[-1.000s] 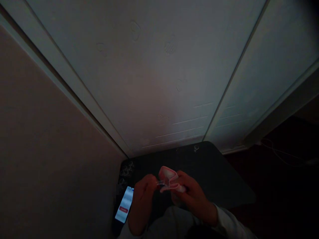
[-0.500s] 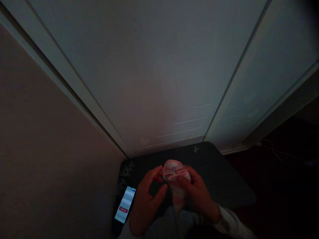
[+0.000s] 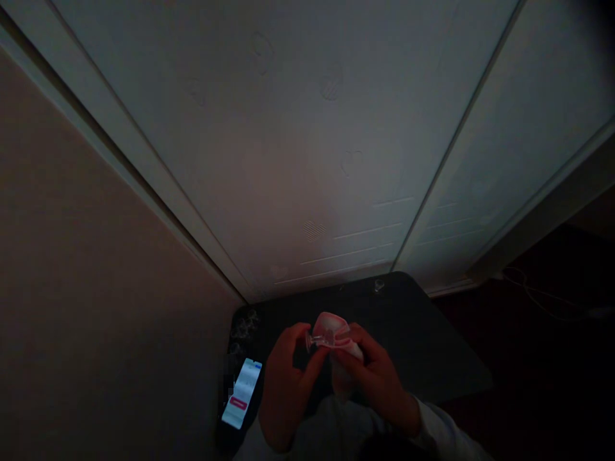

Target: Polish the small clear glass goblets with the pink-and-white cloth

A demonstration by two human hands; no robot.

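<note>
Dark table [image 3: 427, 346]: clear piece [image 3: 318, 340] juts leftward, crosswise, from pink cloth [image 3: 342, 380] clutched in right hand [image 3: 382, 381], left hand [image 3: 289, 383] nearer, pinching its flared end.

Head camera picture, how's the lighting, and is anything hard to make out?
Head view: dim overall, lower right nearly black; the lit phone is brightest, its text unreadable. Same view: right hand and pink pouch look soft, the clear piece's outline faint.

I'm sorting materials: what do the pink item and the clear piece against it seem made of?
Pink item: probably fabric, matte, with soft folds. Clear piece: glossy plastic or glass, see-through with pale glints; I can't tell which.
</note>
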